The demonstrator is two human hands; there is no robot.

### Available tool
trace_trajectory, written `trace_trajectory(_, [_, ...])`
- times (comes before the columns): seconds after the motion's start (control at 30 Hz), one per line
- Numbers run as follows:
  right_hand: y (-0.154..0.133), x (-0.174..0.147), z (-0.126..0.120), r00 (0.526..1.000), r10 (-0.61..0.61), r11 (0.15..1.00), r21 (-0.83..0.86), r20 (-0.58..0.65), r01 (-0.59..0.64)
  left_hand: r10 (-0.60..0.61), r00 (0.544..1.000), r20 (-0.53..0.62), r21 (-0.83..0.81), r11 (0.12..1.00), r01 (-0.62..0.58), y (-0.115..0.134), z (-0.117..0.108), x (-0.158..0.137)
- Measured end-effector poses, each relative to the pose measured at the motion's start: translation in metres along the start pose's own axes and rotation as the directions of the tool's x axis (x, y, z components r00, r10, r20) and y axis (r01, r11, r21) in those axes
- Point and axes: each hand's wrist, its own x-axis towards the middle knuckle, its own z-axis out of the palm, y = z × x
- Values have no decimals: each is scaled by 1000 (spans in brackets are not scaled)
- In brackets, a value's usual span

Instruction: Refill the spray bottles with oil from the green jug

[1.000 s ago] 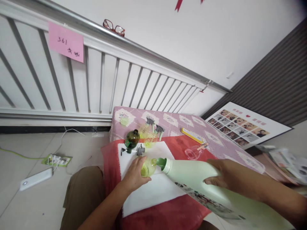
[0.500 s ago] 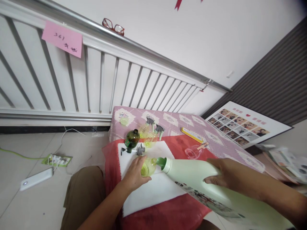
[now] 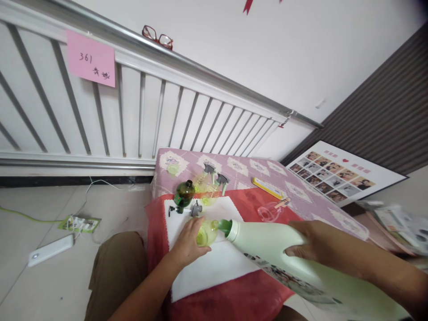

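My left hand point(image 3: 187, 240) is wrapped round a small yellow-green transparent bottle point(image 3: 207, 232), tilted with its neck to the right. My right hand point(image 3: 309, 240) grips a large pale green jug point(image 3: 264, 238) by its handle. The jug lies tipped, its open mouth right at the small bottle's neck, and green shows inside the mouth. Beneath them is a white cloth point(image 3: 200, 272) on a red cover point(image 3: 230, 303). Just beyond my left hand lies a black spray pump head point(image 3: 196, 208). Behind it stands a dark green bottle point(image 3: 184, 193).
Two yellowish spray bottles point(image 3: 210, 192) with black triggers stand at the back. A coil of clear tubing point(image 3: 269, 212) and a yellow-edged box point(image 3: 267, 188) lie to the right. A pale green cap point(image 3: 173, 169) sits on the patterned tablecloth point(image 3: 237, 165). A radiator point(image 3: 133, 111) lines the wall.
Both hands, the jug and the small bottle hold nearly the same positions. The pink paper on the radiator has swung slightly.
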Motion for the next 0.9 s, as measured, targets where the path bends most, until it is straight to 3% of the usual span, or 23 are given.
trace_trajectory(0.9, [-1,0,0,1000,-3,1000,-5,-18,3,-5,1000,-1,0,1000,5,-1,0,-1])
